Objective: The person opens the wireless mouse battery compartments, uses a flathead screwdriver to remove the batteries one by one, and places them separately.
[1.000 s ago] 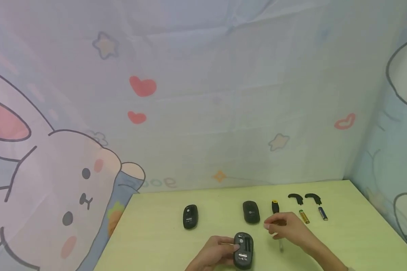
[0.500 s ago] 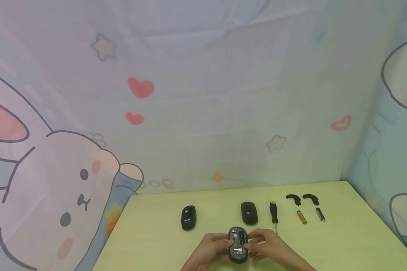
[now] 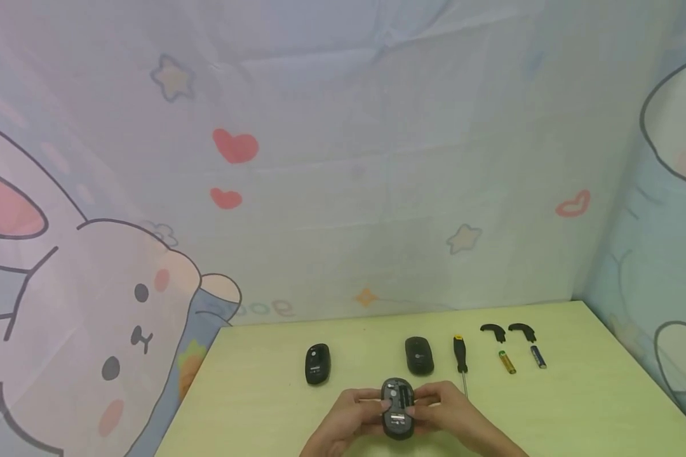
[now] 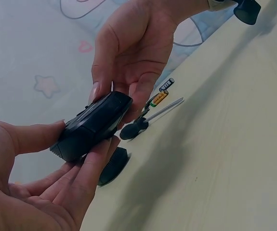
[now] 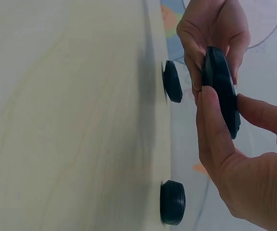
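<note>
The held mouse (image 3: 397,409) is raised above the tabletop (image 3: 234,406), near its front edge, with its underside facing up toward the head camera. The left hand (image 3: 351,419) pinches the left side of the housing, with the thumb on the upturned face and the fingers beneath. The right hand (image 3: 448,412) pinches the opposite side in the same manner. A dark elongated recess (image 3: 403,397) runs lengthwise in the underside, just ahead of the right thumb; a light label (image 3: 397,419) lies below it. Behind the held mouse, a second mouse (image 3: 420,356) rests top side up. A third mouse (image 3: 317,364), underside up, lies farther left. To the right, a screwdriver (image 3: 460,355) lies with its yellow-capped handle away from the person and its shaft toward the right hand. Beyond it are two curved black parts (image 3: 522,331), with a yellow-green battery (image 3: 507,362) and a blue battery (image 3: 538,357) just in front of them.
</note>
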